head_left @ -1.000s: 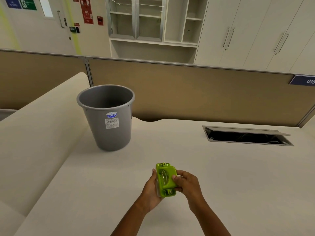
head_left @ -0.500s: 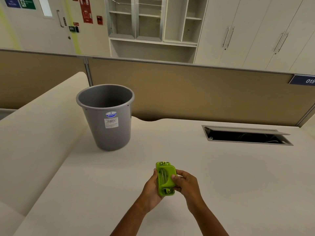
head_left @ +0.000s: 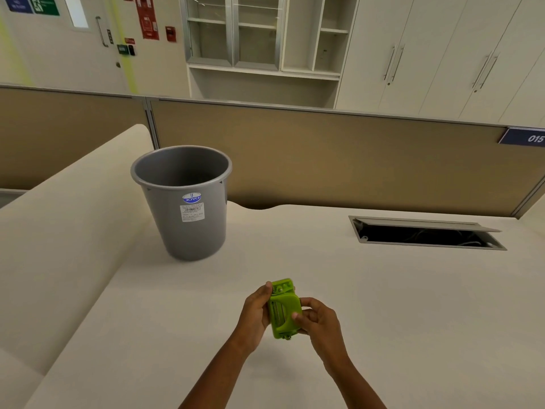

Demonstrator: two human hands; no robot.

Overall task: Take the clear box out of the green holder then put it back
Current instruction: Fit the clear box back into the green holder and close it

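A grey bin (head_left: pixel 184 202) stands on the surface (head_left: pixel 383 290) at left. Nearer, the left hand (head_left: pixel 256 315) grips the box (head_left: pixel 283 286), which pokes from the holder (head_left: pixel 285 317) pinched by the right hand (head_left: pixel 318 323).

So the holder (head_left: pixel 284 315) is a bright lime green, with thin silvery strips running down its face. The waste bin (head_left: pixel 188 214) is plain mid grey, with a blue and white oval sticker and a white barcode label under it. Desk (head_left: pixel 383 305) is cream all over, no pattern. The partition (head_left: pixel 324 154) behind is tan-brown with grey metal trim. Cupboards (head_left: pixel 442 51) are off-white with silver handles. There's a red notice (head_left: pixel 146 16) and a green sign (head_left: pixel 44 5) on the far wall, plus a navy tag (head_left: pixel 525 137) with white numbers.
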